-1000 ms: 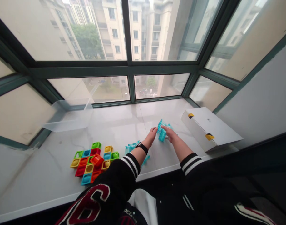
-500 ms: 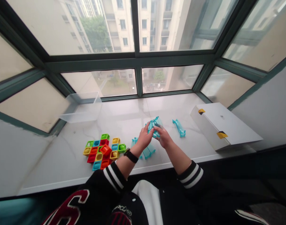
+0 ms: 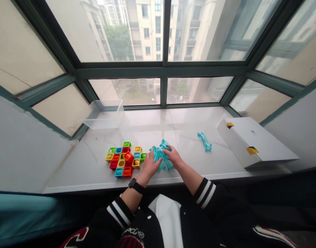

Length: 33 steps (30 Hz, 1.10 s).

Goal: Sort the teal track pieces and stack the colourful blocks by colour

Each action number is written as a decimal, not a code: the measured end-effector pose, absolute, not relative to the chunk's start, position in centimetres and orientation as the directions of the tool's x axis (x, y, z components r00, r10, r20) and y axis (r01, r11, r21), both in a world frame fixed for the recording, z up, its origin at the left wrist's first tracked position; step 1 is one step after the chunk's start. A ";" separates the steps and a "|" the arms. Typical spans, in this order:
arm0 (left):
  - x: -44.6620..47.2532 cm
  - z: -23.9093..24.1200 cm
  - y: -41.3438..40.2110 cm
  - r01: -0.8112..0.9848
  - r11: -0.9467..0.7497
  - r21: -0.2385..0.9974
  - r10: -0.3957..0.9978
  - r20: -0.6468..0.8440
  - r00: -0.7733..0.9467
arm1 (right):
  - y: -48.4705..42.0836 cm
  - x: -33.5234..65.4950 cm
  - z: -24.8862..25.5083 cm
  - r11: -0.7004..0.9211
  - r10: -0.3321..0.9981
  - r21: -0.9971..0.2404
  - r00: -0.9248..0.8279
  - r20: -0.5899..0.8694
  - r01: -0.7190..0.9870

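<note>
On the white marble window sill (image 3: 189,162) both my hands meet at a cluster of clear turquoise plastic track pieces (image 3: 160,156). My left hand (image 3: 150,167), with a black watch on the wrist, rests on the cluster's near left side, fingers curled against it. My right hand (image 3: 173,156) grips the pieces from the right. Just left of the cluster lies a flat block of joined coloured cubes (image 3: 124,160) in red, orange, yellow, green and blue. A single turquoise track piece (image 3: 204,141) lies alone to the right.
A clear plastic tub (image 3: 105,115) stands at the back left of the sill, near the window frame. A white cardboard box (image 3: 253,141) with yellow tape lies at the right end. The window glass closes off the far side.
My hands carried turquoise pieces from the right part of the sill, lifted, leftward and down onto the other turquoise pieces beside the coloured cubes. One turquoise piece stayed behind on the right.
</note>
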<state>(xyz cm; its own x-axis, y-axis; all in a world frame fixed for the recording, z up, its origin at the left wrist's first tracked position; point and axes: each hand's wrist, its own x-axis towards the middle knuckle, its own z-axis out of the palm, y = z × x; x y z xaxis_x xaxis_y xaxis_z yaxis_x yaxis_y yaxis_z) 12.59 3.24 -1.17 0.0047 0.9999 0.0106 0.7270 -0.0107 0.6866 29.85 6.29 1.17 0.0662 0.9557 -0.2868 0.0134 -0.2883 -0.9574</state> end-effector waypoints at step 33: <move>10.3 1.3 3.5 0.801 -0.222 0.557 0.954 0.294 0.060 | 7.7 35.5 -1.1 -0.194 0.975 -0.849 0.194 -0.110 0.492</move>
<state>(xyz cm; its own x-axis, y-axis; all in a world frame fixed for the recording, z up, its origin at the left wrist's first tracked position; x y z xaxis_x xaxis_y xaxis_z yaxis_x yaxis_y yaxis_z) 10.32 3.50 1.26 0.0597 0.9539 0.2943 0.8006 -0.2218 0.5567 35.54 7.66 -1.05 0.1945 0.9747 -0.1097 0.4919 -0.1937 -0.8488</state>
